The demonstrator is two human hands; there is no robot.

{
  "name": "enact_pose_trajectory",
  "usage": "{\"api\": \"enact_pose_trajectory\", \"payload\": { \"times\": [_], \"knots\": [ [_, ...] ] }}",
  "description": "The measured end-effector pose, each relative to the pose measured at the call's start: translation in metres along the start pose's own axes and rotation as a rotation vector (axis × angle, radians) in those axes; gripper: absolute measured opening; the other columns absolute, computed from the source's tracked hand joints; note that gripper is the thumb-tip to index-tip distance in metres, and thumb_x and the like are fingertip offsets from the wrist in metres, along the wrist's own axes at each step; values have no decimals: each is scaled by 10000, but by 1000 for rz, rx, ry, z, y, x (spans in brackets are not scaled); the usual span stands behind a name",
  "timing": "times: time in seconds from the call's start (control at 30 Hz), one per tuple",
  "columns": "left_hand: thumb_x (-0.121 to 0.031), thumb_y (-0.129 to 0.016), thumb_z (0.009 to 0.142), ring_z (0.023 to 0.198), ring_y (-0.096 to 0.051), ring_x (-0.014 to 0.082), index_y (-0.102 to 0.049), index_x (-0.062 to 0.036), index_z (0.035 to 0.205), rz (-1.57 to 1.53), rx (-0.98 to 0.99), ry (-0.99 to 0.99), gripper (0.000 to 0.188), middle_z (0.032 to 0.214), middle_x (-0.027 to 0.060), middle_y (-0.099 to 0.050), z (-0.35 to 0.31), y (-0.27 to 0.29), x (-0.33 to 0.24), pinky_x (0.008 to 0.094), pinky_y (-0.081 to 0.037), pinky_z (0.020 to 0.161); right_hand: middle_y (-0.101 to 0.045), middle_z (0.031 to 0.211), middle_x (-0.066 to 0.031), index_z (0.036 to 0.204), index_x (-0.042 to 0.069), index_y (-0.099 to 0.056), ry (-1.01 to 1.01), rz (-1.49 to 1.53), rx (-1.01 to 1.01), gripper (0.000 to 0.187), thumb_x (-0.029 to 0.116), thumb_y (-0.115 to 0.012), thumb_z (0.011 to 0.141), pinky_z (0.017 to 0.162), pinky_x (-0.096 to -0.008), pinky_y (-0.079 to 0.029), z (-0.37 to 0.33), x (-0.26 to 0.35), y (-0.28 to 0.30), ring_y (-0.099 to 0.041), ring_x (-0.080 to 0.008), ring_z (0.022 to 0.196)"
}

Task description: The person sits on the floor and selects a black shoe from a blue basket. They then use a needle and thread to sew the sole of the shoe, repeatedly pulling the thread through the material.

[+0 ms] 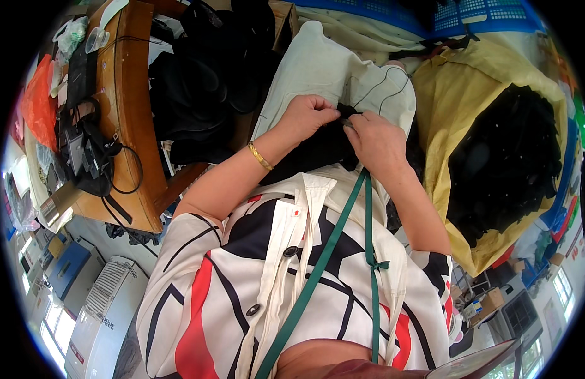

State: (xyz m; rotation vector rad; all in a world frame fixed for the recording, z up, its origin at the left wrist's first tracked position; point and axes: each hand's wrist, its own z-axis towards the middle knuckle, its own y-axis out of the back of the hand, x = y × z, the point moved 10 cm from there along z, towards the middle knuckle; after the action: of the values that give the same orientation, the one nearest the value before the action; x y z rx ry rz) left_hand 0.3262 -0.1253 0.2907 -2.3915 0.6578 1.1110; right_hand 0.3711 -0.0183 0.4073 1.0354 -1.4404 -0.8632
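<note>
A piece of black fabric point(321, 150) lies over my lap. My left hand point(310, 119), with a gold bracelet on its wrist, is closed in a pinch at the fabric's upper edge. Close beside it, my right hand point(376, 140) also has its fingers closed on the black fabric. A small greyish bit shows at the right fingertips, too small to name. Dark thread point(381, 95) runs up from the hands and loops over the white cloth point(311, 69) that covers my legs. My fingers partly hide the place where both hands meet.
On the left, black pieces point(198, 95) are heaped beside a wooden table point(131, 126) holding a black bag and cables. A yellow sack point(434, 126) full of black pieces stands open on the right. Blue plastic baskets point(482, 16) are at the far side. A green lanyard point(330, 243) hangs down my front.
</note>
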Motion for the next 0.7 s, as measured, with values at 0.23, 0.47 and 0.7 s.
{"api": "enact_pose_trajectory", "payload": {
  "times": [0.23,0.47,0.7],
  "knots": [
    [-104,-731,833,679,-589,90,-716,11,868,-33,-20,-11,120,770,24,-680,-1,1,-1,241,-482,642,-596,781,-58,802,94,-610,0,3,5,166,239,-672,853,619,-411,-511,0,-1,-1,-642,-261,805],
    [-175,-665,928,755,-574,66,-695,-39,981,50,34,-97,149,876,-22,-657,-3,-2,-12,220,-465,674,-619,854,-70,912,98,-616,161,67,-29,197,258,-700,832,645,-394,-532,-18,39,24,-649,-276,791],
    [-206,-686,923,750,-544,97,-665,-18,985,564,300,-343,199,807,21,-607,-40,-35,-27,264,-461,678,-615,861,-103,963,73,-595,-36,106,17,221,211,-708,831,658,-396,-532,-39,-29,9,-649,-316,759]
  ]
}}
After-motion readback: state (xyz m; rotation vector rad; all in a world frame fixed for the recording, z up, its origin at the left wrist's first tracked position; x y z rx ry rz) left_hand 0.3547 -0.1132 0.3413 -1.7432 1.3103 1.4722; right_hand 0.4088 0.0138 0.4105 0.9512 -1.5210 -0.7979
